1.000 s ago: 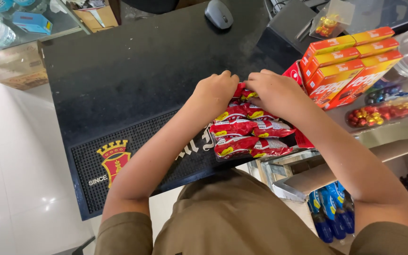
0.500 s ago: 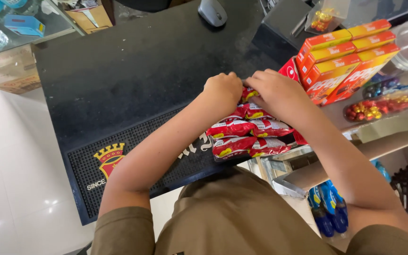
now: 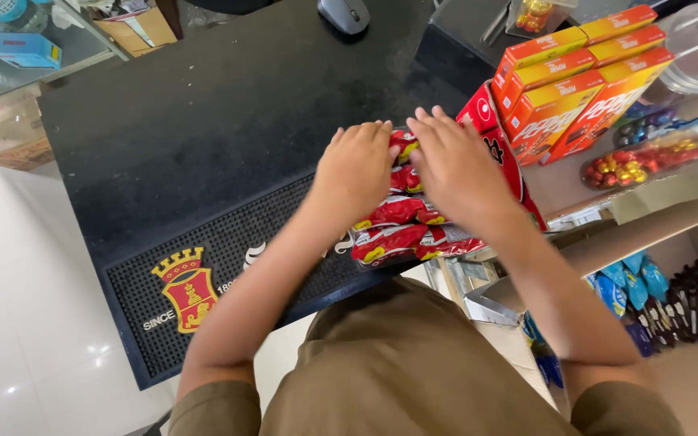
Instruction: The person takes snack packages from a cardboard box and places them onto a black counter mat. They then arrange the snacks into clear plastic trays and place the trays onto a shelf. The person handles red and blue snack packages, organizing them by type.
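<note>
While both my hands lie flat with fingers spread, nothing is truly held: my left hand [image 3: 355, 169] and my right hand [image 3: 456, 168] only press down on the row of red snack packets [image 3: 401, 226], so the grip is open on both sides, palms resting on the packets.

Those packets sit in a short overlapping line at the near right edge of the black worktop [image 3: 203, 137], and the nearest 2 reach its rim, just beside the ribbed black mat with the red crest [image 3: 195, 291]. I judge that the main risk: glossy wrappers under flat palms can slide, and any push toward me could tip the front ones off the worktop onto the floor below.

To the right of the packets, touching my right hand's side, leans a red box [image 3: 498, 149], and beyond it a slanted stack of orange boxes [image 3: 579, 81]. A sideways nudge could topple these onto the packets.
</note>
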